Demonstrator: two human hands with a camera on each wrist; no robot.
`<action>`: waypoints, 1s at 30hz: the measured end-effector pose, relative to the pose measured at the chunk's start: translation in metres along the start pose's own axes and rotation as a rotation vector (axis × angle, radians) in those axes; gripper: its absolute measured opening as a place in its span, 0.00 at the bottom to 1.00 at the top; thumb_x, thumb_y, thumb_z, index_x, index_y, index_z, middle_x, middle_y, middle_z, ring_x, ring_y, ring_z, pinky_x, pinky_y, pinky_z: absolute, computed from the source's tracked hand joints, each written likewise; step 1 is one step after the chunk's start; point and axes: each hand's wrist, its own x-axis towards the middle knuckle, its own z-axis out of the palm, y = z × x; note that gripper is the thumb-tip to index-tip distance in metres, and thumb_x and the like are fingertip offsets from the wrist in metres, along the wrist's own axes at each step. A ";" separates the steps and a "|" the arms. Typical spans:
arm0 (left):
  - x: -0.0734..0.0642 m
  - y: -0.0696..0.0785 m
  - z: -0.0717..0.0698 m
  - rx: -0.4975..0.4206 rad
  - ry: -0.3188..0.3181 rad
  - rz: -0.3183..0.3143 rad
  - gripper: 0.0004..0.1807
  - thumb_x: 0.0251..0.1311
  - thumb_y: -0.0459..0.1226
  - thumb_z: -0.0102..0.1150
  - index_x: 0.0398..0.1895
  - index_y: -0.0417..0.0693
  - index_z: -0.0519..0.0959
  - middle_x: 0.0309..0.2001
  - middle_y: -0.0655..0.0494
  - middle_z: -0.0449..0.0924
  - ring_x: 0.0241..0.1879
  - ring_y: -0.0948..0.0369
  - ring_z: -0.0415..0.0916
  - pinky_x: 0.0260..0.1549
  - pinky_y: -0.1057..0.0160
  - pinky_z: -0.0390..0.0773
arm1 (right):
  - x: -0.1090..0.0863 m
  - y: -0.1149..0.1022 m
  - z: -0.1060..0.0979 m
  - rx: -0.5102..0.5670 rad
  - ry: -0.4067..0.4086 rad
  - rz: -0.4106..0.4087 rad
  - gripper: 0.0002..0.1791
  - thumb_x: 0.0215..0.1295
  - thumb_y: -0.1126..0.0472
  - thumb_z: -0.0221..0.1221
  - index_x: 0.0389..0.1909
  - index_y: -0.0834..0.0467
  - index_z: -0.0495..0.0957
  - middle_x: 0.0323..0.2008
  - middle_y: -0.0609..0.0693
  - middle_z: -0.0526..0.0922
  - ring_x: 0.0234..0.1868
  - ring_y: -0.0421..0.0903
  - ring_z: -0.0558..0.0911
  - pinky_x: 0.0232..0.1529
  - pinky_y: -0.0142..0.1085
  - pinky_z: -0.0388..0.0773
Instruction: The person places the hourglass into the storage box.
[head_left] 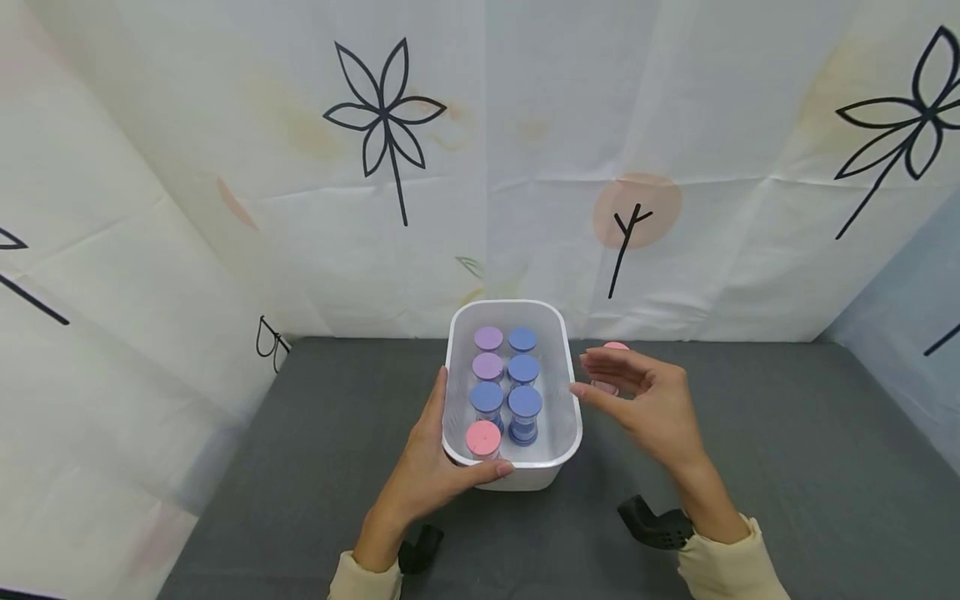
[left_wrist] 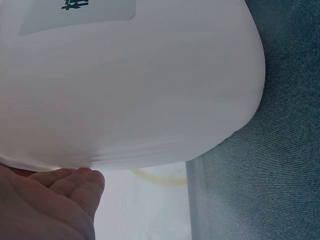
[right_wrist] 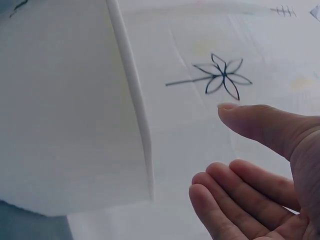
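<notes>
A white plastic bin (head_left: 567, 429) holds several small hourglass-shaped sand timers with coloured caps. Two purple timers (head_left: 488, 339) stand at the back left, blue timers (head_left: 525, 402) fill the right row and part of the left, and a pink timer (head_left: 483, 437) is at the near left. My left hand (head_left: 423, 471) holds the bin's near left corner, thumb over the front rim and fingers along the outer left wall (left_wrist: 150, 100). Beside the right wall, my right hand (head_left: 652, 400) has its thumb and fingers spread apart, with nothing held. Another pink timer (head_left: 617, 345) shows partly hidden behind it.
The bin stands on a dark grey cloth-covered table (head_left: 315, 433). A pale fabric backdrop (head_left: 525, 167) with drawn flowers rises along the table's back edge and at the sides. Black wrist mounts (head_left: 655, 523) sit by both cream sleeves.
</notes>
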 end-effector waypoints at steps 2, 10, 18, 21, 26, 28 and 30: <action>0.000 0.000 0.000 0.001 0.002 -0.002 0.74 0.39 0.48 0.86 0.83 0.64 0.39 0.78 0.53 0.54 0.70 0.56 0.65 0.65 0.46 0.68 | -0.002 0.005 -0.006 0.037 0.035 -0.003 0.23 0.51 0.75 0.74 0.50 0.71 0.83 0.45 0.61 0.87 0.45 0.41 0.87 0.46 0.33 0.82; 0.000 0.000 0.000 0.000 0.007 0.010 0.74 0.39 0.47 0.86 0.83 0.59 0.39 0.78 0.53 0.55 0.70 0.53 0.65 0.65 0.44 0.68 | 0.001 0.028 -0.025 -0.062 0.130 0.017 0.26 0.54 0.74 0.73 0.55 0.72 0.81 0.49 0.60 0.86 0.46 0.38 0.86 0.49 0.27 0.79; 0.000 0.000 0.000 0.006 0.003 -0.010 0.74 0.38 0.50 0.86 0.83 0.67 0.40 0.77 0.54 0.56 0.69 0.57 0.66 0.65 0.50 0.68 | 0.006 0.057 -0.029 -0.274 0.192 0.129 0.32 0.52 0.64 0.77 0.59 0.67 0.80 0.55 0.61 0.83 0.56 0.56 0.83 0.47 0.16 0.72; 0.000 0.001 0.000 -0.003 0.001 -0.015 0.74 0.38 0.49 0.86 0.83 0.67 0.40 0.78 0.54 0.56 0.69 0.56 0.66 0.65 0.49 0.68 | 0.010 0.065 -0.030 -0.279 0.187 0.143 0.33 0.52 0.64 0.77 0.60 0.68 0.79 0.56 0.62 0.83 0.57 0.60 0.82 0.47 0.15 0.71; 0.000 0.001 0.000 -0.018 -0.002 -0.013 0.74 0.38 0.48 0.86 0.83 0.67 0.40 0.78 0.54 0.56 0.69 0.55 0.66 0.65 0.45 0.68 | 0.019 0.076 -0.031 -0.280 0.127 0.201 0.36 0.54 0.60 0.77 0.62 0.68 0.77 0.59 0.63 0.81 0.59 0.59 0.81 0.47 0.15 0.71; 0.000 0.001 0.000 -0.022 -0.002 -0.015 0.74 0.38 0.48 0.86 0.83 0.67 0.40 0.78 0.54 0.56 0.69 0.55 0.66 0.65 0.44 0.68 | 0.022 0.080 -0.031 -0.272 0.099 0.225 0.37 0.55 0.58 0.77 0.63 0.68 0.76 0.60 0.63 0.80 0.60 0.58 0.81 0.47 0.16 0.72; 0.000 0.000 0.000 -0.025 -0.003 -0.011 0.74 0.39 0.47 0.86 0.83 0.67 0.40 0.78 0.53 0.56 0.69 0.54 0.66 0.64 0.43 0.68 | 0.025 0.084 -0.031 -0.255 0.082 0.237 0.37 0.54 0.57 0.77 0.63 0.69 0.76 0.60 0.63 0.80 0.59 0.58 0.81 0.49 0.20 0.74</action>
